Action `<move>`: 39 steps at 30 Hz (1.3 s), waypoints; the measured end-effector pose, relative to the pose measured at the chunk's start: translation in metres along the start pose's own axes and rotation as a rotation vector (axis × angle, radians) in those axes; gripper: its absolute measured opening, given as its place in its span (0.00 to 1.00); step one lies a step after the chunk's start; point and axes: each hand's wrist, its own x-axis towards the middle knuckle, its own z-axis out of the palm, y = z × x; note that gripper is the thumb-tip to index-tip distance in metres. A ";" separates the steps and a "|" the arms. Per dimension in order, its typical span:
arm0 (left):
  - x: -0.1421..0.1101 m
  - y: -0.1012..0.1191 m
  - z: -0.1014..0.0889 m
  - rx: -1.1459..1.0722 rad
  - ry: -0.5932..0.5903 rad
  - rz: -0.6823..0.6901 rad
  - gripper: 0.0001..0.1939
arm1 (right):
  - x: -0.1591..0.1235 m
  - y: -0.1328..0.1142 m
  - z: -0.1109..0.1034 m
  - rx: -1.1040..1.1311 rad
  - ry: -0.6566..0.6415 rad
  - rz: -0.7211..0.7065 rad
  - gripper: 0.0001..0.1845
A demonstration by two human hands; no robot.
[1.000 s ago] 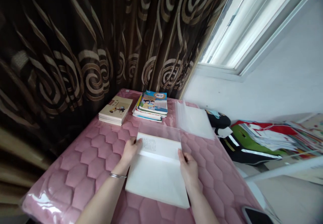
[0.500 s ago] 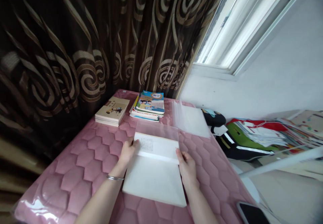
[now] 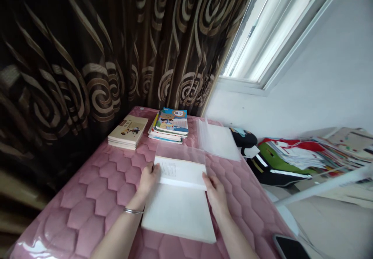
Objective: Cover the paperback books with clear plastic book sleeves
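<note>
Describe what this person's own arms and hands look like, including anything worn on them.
Both forearms are bare, with no sleeves in view. The left hand has a thin silver bracelet at the wrist. The right hand shows no bracelet, watch or other jewellery in this view.

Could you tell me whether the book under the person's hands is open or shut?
Open: the book lies spread on the pink quilted cover, its printed far page showing between the left hand and right hand.
</note>
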 end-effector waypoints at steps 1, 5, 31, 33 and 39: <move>0.000 0.000 0.000 -0.011 0.000 -0.003 0.15 | -0.001 -0.001 0.000 0.019 -0.012 -0.018 0.27; 0.001 0.000 -0.001 -0.095 -0.031 -0.041 0.15 | -0.005 -0.002 0.001 0.020 -0.006 -0.038 0.30; -0.001 -0.002 0.000 -0.154 -0.067 -0.064 0.15 | -0.008 0.008 0.005 0.003 0.084 -0.091 0.29; 0.000 -0.002 -0.001 -0.136 -0.059 -0.065 0.15 | -0.012 0.005 0.003 0.057 0.045 -0.042 0.28; 0.000 -0.004 -0.002 -0.083 -0.052 -0.043 0.17 | -0.018 -0.003 -0.001 0.082 -0.013 -0.015 0.28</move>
